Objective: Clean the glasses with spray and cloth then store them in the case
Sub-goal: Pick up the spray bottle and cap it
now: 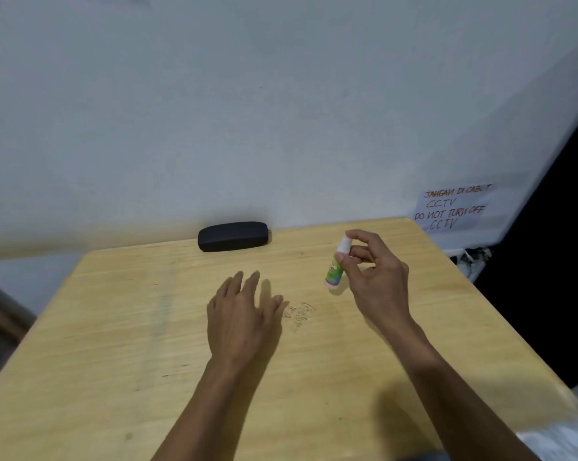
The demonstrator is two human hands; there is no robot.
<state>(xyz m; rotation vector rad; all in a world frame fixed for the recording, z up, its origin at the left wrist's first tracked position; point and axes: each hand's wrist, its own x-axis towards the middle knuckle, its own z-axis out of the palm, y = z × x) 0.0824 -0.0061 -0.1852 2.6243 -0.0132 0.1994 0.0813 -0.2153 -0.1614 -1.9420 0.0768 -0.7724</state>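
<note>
A small spray bottle (336, 267) with a white cap and a green label stands upright just above the wooden table (114, 327). My right hand (375, 274) is shut on it, thumb on the label and index finger curled over the cap. My left hand (244, 311) hovers flat over the middle of the table, fingers spread, holding nothing. A black glasses case (233, 235) lies shut at the table's far edge against the wall. No glasses and no cloth are in view.
A white wall rises right behind the table. A handwritten paper notice (454, 207) about CCTV hangs at the right. Cables and a socket (470, 256) sit beyond the table's right corner. Scribbled writing (301, 316) marks the tabletop near my left hand.
</note>
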